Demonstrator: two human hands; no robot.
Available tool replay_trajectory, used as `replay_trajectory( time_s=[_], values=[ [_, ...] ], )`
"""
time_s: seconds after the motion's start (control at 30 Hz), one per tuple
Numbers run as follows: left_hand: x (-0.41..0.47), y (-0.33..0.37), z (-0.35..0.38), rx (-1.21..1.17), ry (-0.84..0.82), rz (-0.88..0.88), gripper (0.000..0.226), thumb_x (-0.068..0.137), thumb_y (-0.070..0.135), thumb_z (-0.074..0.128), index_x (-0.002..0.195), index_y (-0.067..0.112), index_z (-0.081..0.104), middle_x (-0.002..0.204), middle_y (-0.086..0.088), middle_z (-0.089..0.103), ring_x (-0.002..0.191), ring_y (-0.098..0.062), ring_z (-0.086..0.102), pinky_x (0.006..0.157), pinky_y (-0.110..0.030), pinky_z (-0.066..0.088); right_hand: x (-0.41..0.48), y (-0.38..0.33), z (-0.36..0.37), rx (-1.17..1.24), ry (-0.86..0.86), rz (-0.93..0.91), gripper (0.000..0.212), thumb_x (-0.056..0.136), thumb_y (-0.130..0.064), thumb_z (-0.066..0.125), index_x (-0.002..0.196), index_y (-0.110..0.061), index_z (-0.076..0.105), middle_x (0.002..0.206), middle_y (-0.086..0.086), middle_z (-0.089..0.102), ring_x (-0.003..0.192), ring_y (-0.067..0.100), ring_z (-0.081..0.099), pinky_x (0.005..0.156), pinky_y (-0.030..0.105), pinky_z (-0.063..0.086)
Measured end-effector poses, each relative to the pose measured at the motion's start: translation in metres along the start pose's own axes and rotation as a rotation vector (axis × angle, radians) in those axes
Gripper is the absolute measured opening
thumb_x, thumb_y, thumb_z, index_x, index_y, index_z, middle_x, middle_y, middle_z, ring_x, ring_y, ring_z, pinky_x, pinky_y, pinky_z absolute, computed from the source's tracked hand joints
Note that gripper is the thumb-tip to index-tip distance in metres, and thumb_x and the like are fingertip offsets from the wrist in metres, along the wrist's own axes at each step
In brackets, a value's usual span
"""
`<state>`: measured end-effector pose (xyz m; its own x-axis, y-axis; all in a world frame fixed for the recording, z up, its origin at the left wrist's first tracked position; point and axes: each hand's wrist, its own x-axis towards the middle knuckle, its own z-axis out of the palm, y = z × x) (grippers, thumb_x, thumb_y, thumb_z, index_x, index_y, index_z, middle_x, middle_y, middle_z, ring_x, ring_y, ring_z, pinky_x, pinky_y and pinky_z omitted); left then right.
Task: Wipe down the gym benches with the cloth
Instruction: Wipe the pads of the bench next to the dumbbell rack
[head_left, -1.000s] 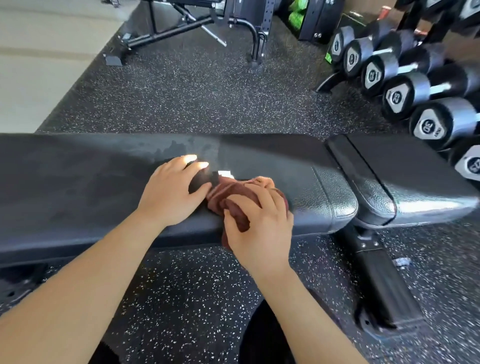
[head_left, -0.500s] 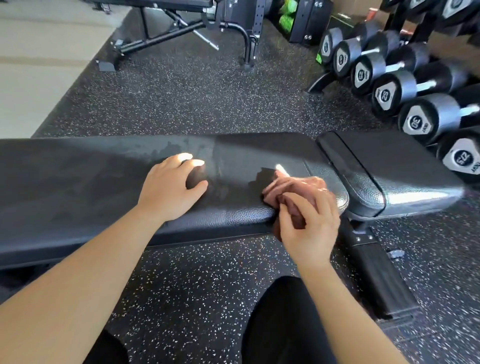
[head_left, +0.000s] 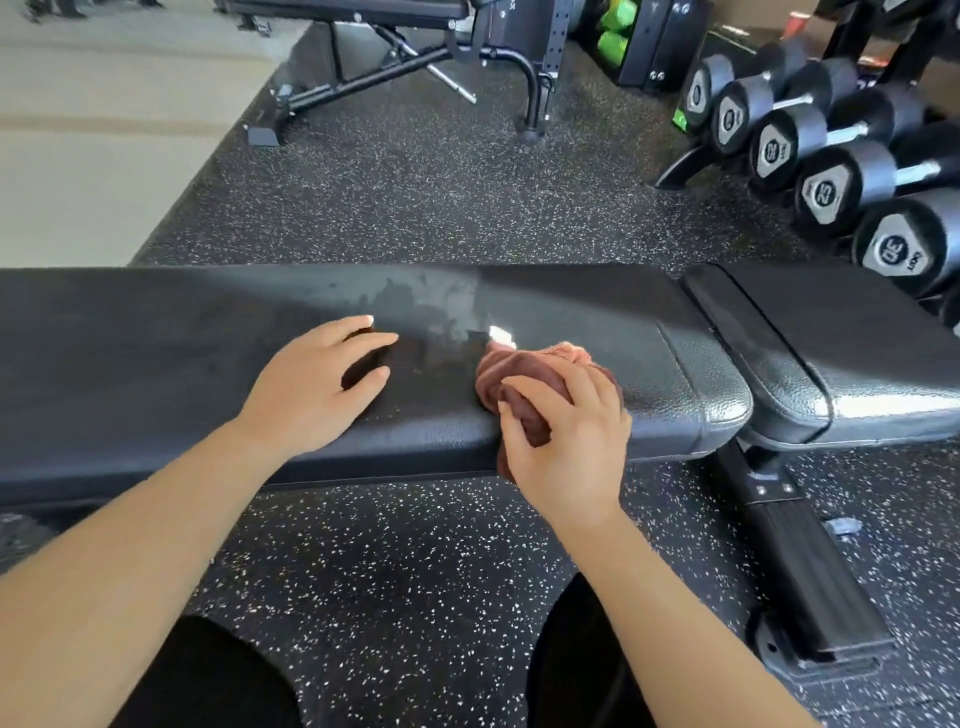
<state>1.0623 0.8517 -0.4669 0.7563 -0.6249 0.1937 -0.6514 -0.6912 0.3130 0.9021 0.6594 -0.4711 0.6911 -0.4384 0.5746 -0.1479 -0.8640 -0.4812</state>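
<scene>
Maroon cloth (head_left: 524, 376) bunched under right hand (head_left: 566, 441), on bench (head_left: 156, 353)

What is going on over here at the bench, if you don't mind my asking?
A person is wiping a black gym bench with a bunched reddish-brown cloth. The right hand grips the cloth on the pad, near its front edge. The left hand rests on the pad beside it, apart from the cloth. A damp patch shows on the pad behind the hands. A row of dumbbells sits to the right.
</scene>
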Motion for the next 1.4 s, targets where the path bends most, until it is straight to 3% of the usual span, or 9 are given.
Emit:
replay_trajectory(
  time_s=[0.1, 0.37, 0.7, 0.87, 1.03, 1.27, 1.4],
  values=[
    [0.002, 0.004, 0.003, -0.029, 0.079, -0.03, 0.036, 0.09, 0.039, 0.048, 0.126, 0.039, 0.052, 0.142, 0.013, 0.043, 0.13, -0.011, 0.037, 0.102, -0.031, 0.032, 0.016, -0.009, 0.007, -0.047, -0.125, -0.037, 0.013, 0.079, -0.032, 0.068, 0.092, -0.035, 0.069, 0.113, -0.008, 0.062, 0.108, 0.027, 0.055, 0.082, 0.044, 0.045],
    [-0.002, 0.007, 0.002, -0.022, 0.085, -0.02, 0.037, 0.092, 0.037, 0.046, 0.129, 0.035, 0.051, 0.144, 0.01, 0.042, 0.131, -0.013, 0.037, 0.105, -0.032, 0.031, 0.078, -0.037, 0.033, -0.078, -0.45, 0.104, 0.021, 0.085, -0.039, 0.057, 0.103, -0.038, 0.067, 0.106, 0.0, 0.061, 0.108, 0.032, 0.051, 0.082, 0.042, 0.043],
    [-0.006, 0.005, 0.003, -0.029, 0.077, -0.013, 0.04, 0.093, 0.037, 0.045, 0.132, 0.032, 0.05, 0.145, 0.009, 0.04, 0.133, -0.015, 0.035, 0.106, -0.032, 0.029, 0.007, -0.054, 0.026, -0.041, -0.223, 0.036, 0.013, 0.081, -0.032, 0.063, 0.093, -0.034, 0.068, 0.116, -0.003, 0.061, 0.114, 0.029, 0.048, 0.085, 0.047, 0.039],
    [-0.006, 0.005, 0.001, -0.043, 0.078, -0.019, 0.039, 0.093, 0.037, 0.046, 0.131, 0.033, 0.051, 0.145, 0.01, 0.04, 0.133, -0.013, 0.035, 0.105, -0.031, 0.03, 0.054, -0.057, 0.043, -0.052, -0.337, 0.158, 0.016, 0.083, -0.035, 0.058, 0.095, -0.033, 0.068, 0.106, -0.003, 0.06, 0.108, 0.03, 0.048, 0.081, 0.044, 0.041],
    [-0.006, 0.004, 0.0, -0.024, 0.056, -0.007, 0.041, 0.094, 0.039, 0.042, 0.133, 0.032, 0.048, 0.147, 0.009, 0.038, 0.135, -0.014, 0.033, 0.107, -0.031, 0.028, 0.086, -0.061, 0.049, -0.018, -0.452, 0.248, 0.023, 0.086, -0.038, 0.055, 0.106, -0.04, 0.066, 0.109, -0.001, 0.061, 0.111, 0.032, 0.05, 0.091, 0.045, 0.043],
    [0.005, -0.005, 0.0, -0.088, -0.006, -0.044, 0.045, 0.09, 0.041, 0.048, 0.134, 0.031, 0.046, 0.147, 0.007, 0.036, 0.136, -0.015, 0.029, 0.108, -0.034, 0.026, 0.051, -0.055, 0.034, 0.003, -0.382, 0.09, 0.017, 0.083, -0.036, 0.061, 0.098, -0.036, 0.068, 0.106, -0.003, 0.061, 0.109, 0.027, 0.05, 0.083, 0.046, 0.047],
    [0.034, -0.017, -0.005, -0.067, -0.003, -0.074, 0.043, 0.092, 0.036, 0.047, 0.133, 0.022, 0.048, 0.145, -0.001, 0.041, 0.133, -0.021, 0.034, 0.108, -0.034, 0.027, 0.076, -0.055, 0.049, -0.016, -0.382, 0.148, 0.012, 0.083, -0.039, 0.059, 0.092, -0.037, 0.067, 0.1, -0.004, 0.062, 0.105, 0.028, 0.052, 0.083, 0.043, 0.046]
  ],
)
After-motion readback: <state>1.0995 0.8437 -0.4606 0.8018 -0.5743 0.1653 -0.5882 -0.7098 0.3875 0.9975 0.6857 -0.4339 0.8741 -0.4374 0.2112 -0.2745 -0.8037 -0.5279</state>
